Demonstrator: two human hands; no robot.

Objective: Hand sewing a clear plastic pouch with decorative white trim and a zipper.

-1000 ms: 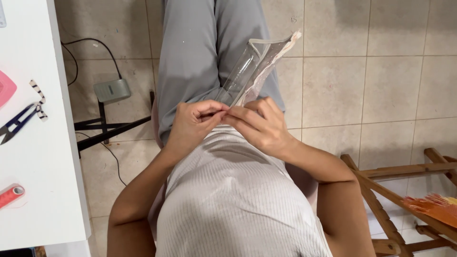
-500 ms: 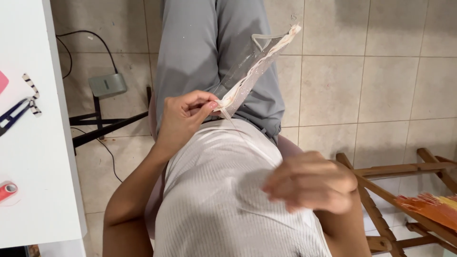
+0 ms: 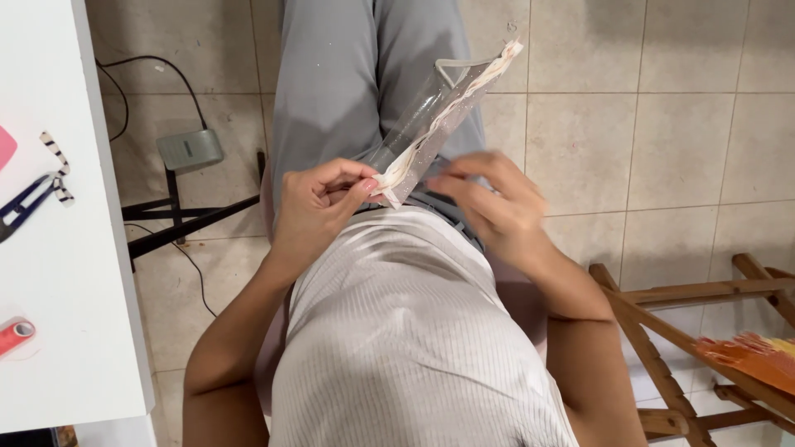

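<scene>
My left hand (image 3: 319,203) pinches the near end of a clear plastic pouch with a pale cream edge strip (image 3: 443,112). The pouch slants up and away over my lap in grey trousers (image 3: 348,74). My right hand (image 3: 489,203) hovers just right of the pouch's near end, fingers apart and blurred, touching nothing that I can make out. A ribbed white top (image 3: 406,331) covers my torso below both hands.
A white table (image 3: 58,273) runs along the left with blue snips (image 3: 21,207), a striped strip (image 3: 56,161) and a red item (image 3: 15,335). A grey box with cables (image 3: 189,151) lies on the tiled floor. A wooden rack (image 3: 696,331) stands at the lower right.
My right hand let go of the pouch, dropped down toward my side, and has come back up beside the pouch. My left hand kept its hold throughout.
</scene>
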